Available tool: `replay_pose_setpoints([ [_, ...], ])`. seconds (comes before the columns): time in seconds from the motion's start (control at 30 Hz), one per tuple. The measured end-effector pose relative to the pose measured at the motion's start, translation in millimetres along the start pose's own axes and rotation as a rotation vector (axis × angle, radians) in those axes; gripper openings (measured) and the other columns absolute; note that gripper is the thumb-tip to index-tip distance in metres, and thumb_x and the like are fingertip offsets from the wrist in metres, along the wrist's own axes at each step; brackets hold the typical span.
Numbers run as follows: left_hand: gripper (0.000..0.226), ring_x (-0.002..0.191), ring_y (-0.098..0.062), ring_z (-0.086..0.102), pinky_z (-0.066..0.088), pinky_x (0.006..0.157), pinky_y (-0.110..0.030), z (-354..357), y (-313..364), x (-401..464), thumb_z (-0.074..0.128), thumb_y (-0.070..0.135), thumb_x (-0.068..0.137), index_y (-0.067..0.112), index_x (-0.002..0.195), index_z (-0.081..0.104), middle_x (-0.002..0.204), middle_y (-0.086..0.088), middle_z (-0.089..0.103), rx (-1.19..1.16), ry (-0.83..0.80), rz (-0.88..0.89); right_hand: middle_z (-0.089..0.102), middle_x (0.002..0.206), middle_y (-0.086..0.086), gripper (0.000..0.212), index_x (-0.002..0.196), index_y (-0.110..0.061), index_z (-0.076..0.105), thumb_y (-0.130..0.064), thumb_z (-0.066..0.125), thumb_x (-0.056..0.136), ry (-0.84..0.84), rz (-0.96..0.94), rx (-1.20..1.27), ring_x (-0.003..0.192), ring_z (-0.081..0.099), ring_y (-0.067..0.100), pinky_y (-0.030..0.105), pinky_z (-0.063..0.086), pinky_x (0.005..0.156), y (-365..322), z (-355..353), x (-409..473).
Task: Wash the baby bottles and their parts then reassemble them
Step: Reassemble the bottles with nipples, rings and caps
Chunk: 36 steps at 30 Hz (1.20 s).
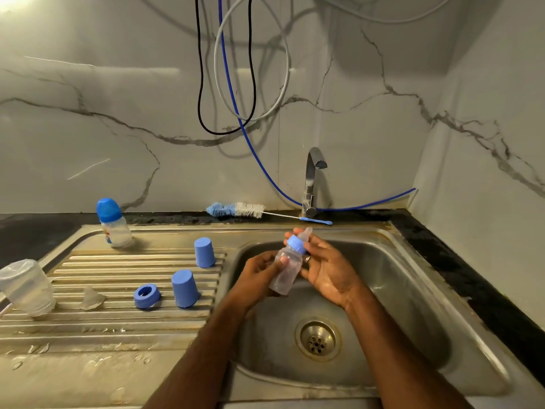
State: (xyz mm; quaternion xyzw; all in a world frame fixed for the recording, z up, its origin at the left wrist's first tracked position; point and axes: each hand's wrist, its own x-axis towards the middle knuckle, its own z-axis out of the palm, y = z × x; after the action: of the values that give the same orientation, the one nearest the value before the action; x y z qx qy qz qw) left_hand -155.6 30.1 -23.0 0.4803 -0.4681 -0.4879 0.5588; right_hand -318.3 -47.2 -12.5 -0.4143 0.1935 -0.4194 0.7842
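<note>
Over the steel sink (413, 290) I hold a small clear baby bottle (287, 270), tilted, with a blue collar ring (296, 244) and a clear teat (305, 234) on top. My left hand (259, 274) grips the bottle's body. My right hand (327, 264) has its fingers around the collar and teat. On the drainboard (103, 329) stand two blue caps (204, 252) (184, 288), a loose blue collar ring (146, 295), a loose clear teat (92, 298), an upturned clear bottle (28, 287) and a capped bottle (113, 223).
A blue and white bottle brush (236, 209) lies on the ledge behind the sink, next to the tap (312, 181). Cables and a blue hose (250, 143) hang down the marble wall. The drain (318, 339) sits low in the basin. Black counter runs along the right.
</note>
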Motion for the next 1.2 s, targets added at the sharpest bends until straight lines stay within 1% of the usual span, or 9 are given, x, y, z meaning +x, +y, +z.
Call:
replay_pose_setpoints([
  [0.17,0.042,0.100,-0.032,0.067,0.058,0.080,-0.050,2,1,-3,0.070,0.036,0.092,0.009,0.125,0.066,0.119,-0.025,0.067,-0.051,-0.123,-0.006,0.071,0.117,0.016,0.059,0.123,-0.010,0.063,-0.019,0.082,0.068,0.174,-0.081,-0.238,0.108,0.070,0.032,0.043,0.059,0.087,4,6,5],
  [0.43,0.036,0.107,-0.030,0.070,0.059,0.090,-0.045,12,4,-6,0.063,0.025,0.096,0.010,0.128,0.063,0.115,-0.013,0.072,0.177,-0.130,0.169,0.068,0.109,0.013,0.088,0.120,-0.015,0.056,-0.044,0.098,0.048,0.316,-0.054,-0.328,0.102,0.068,0.032,0.047,0.060,0.081,15,13,7],
  [0.53,0.042,0.100,-0.035,0.068,0.061,0.075,-0.042,16,7,-9,0.059,0.034,0.093,0.007,0.125,0.064,0.115,-0.027,0.068,-0.017,-0.143,0.049,0.071,0.114,0.003,0.068,0.117,-0.019,0.060,-0.049,0.089,0.063,0.192,-0.117,-0.195,0.106,0.065,0.022,0.037,0.058,0.080,13,15,7],
  [0.63,0.046,0.090,-0.034,0.067,0.060,0.064,-0.039,12,10,-8,0.056,0.039,0.091,0.006,0.122,0.062,0.109,-0.027,0.067,-0.303,-0.148,-0.119,0.057,0.144,0.010,0.057,0.143,-0.012,0.049,-0.043,0.056,0.095,0.020,-0.012,0.067,0.132,0.054,0.028,0.045,0.051,0.102,3,8,1],
  [0.77,0.056,0.083,-0.031,0.069,0.061,0.061,-0.037,5,5,-4,0.053,0.047,0.095,0.003,0.130,0.058,0.109,-0.026,0.068,-0.448,-0.189,-0.197,0.058,0.143,0.012,0.049,0.142,-0.009,0.050,-0.032,0.048,0.099,-0.004,0.031,0.027,0.131,0.056,0.029,0.048,0.049,0.104,-1,2,-2],
  [0.9,0.044,0.101,-0.026,0.070,0.061,0.080,-0.037,-1,-6,4,0.071,0.034,0.091,0.010,0.127,0.063,0.113,-0.012,0.072,0.134,-0.044,0.169,0.073,0.118,0.010,0.039,0.108,-0.020,0.078,-0.034,0.080,0.071,0.151,-0.044,-0.245,0.110,0.070,0.025,0.048,0.051,0.101,3,7,1],
  [1.0,0.038,0.104,-0.011,0.069,0.057,0.090,-0.030,-2,-13,10,0.072,0.022,0.093,0.012,0.128,0.063,0.114,0.000,0.071,0.420,0.093,0.371,0.078,0.099,0.001,0.045,0.090,-0.029,0.081,-0.045,0.089,0.048,0.294,-0.070,-0.357,0.097,0.072,0.018,0.044,0.047,0.099,9,11,5],
  [1.1,0.042,0.091,-0.023,0.072,0.060,0.070,-0.034,5,-9,3,0.063,0.042,0.096,0.010,0.123,0.066,0.107,-0.012,0.074,0.124,-0.016,0.131,0.078,0.093,0.006,0.062,0.097,-0.017,0.076,-0.052,0.089,0.047,0.385,-0.099,-0.350,0.093,0.074,0.028,0.045,0.059,0.086,11,14,9],
  [1.2,0.058,0.071,-0.029,0.066,0.054,0.050,-0.032,6,0,-2,0.049,0.049,0.101,0.001,0.131,0.059,0.102,-0.028,0.067,-0.349,-0.165,-0.219,0.073,0.116,0.006,0.065,0.122,-0.016,0.066,-0.061,0.076,0.076,0.115,-0.040,-0.163,0.098,0.072,0.025,0.046,0.056,0.081,14,12,6],
])
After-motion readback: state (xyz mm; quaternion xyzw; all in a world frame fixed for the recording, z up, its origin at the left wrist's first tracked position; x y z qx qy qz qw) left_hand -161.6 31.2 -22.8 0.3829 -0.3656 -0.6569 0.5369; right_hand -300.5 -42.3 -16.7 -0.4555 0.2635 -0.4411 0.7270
